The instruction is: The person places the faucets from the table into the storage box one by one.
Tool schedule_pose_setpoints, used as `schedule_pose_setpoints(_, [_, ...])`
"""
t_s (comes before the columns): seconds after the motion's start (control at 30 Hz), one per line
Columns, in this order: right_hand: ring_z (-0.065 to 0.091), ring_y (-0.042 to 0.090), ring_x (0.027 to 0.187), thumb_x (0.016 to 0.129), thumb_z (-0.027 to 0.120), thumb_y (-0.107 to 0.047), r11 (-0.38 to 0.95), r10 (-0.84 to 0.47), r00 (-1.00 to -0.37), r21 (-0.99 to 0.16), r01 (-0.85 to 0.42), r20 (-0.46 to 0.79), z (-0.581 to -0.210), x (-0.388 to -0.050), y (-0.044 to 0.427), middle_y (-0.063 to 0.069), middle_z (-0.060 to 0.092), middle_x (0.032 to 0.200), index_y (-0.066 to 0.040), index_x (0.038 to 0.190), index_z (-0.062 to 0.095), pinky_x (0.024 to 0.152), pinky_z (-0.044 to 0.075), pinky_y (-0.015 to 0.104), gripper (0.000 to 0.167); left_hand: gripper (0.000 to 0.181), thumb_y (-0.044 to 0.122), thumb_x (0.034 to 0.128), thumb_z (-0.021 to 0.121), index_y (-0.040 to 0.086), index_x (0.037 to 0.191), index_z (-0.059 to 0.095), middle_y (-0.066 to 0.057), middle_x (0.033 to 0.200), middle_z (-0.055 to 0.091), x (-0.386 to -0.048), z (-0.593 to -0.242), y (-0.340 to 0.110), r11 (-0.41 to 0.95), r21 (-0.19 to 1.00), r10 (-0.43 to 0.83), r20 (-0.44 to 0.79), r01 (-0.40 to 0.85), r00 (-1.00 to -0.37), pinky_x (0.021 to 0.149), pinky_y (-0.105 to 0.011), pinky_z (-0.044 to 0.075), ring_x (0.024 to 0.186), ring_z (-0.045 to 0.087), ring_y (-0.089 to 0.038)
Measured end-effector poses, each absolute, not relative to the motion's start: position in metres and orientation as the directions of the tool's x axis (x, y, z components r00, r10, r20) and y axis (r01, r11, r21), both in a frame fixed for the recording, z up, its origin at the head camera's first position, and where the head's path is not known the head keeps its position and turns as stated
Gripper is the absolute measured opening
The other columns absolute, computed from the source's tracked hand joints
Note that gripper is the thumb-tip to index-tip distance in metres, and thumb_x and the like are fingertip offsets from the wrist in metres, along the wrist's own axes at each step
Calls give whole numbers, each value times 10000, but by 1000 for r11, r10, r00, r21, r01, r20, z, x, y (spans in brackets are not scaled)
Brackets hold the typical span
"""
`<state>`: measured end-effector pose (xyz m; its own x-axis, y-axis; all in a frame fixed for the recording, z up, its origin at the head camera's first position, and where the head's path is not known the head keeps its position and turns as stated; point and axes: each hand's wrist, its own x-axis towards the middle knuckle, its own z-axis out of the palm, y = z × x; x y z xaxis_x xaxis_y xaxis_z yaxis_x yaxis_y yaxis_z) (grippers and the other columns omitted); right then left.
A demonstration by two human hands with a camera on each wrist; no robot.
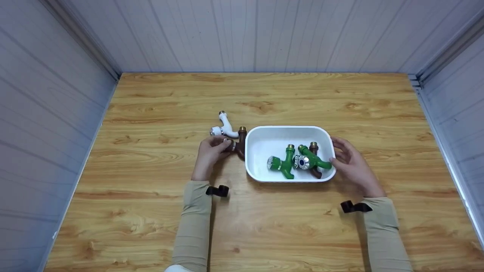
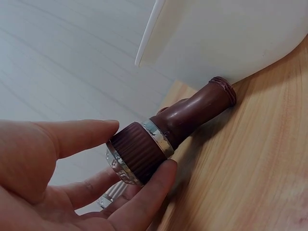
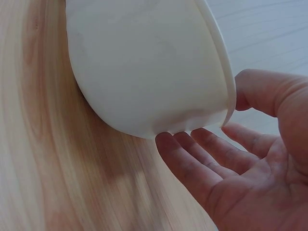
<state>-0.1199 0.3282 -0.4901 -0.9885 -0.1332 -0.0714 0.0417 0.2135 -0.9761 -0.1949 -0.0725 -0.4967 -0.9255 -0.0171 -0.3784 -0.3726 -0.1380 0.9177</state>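
My left hand (image 1: pixel 208 156) (image 2: pixel 62 178) pinches the ribbed knob of a brown faucet (image 1: pixel 241 146) (image 2: pixel 190 118) between thumb and fingers. That faucet lies on the table against the left end of a white tray (image 1: pixel 261 180) (image 2: pixel 216 43). Around the tray's right end, my right hand (image 1: pixel 354 168) (image 3: pixel 245 168) has its fingers against the outer wall of the tray (image 3: pixel 149 62) and its thumb at the rim. Inside the tray are a green faucet (image 1: pixel 288 162), another green faucet (image 1: pixel 313 158) and, partly beneath the latter, a brown faucet (image 1: pixel 316 173).
A white faucet (image 1: pixel 226 126) lies just beyond my left hand, its spout close to the brown faucet. The wood-patterned table (image 1: pixel 264 226) is bordered by pale panels at the back (image 1: pixel 234 37) and on both sides. Dark mounts are strapped at both wrists.
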Motion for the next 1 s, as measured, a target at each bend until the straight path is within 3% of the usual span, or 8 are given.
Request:
schedule_pose_setpoints(0.37, [422, 374, 1259, 913, 568, 67, 220, -138, -988, -975, 40, -71, -492, -121, 329, 216, 362, 1453, 3, 1452, 310, 973, 413, 167, 601, 246, -42, 846, 681, -94, 1068, 589, -158, 974, 597, -194, -498, -71, -152, 927, -57, -354, -342, -934, 829, -389, 558, 843, 627, -226])
schedule_pose_setpoints(1.0, [410, 383, 1273, 911, 563, 70, 224, -144, -986, -973, 49, -83, -492, -121, 329, 214, 352, 1463, -5, 1461, 293, 986, 407, 174, 617, 285, -32, 824, 705, -77, 1090, 613, -171, 1020, 591, -185, -490, -79, -126, 929, -54, -356, -348, -933, 851, -396, 547, 850, 634, -227])
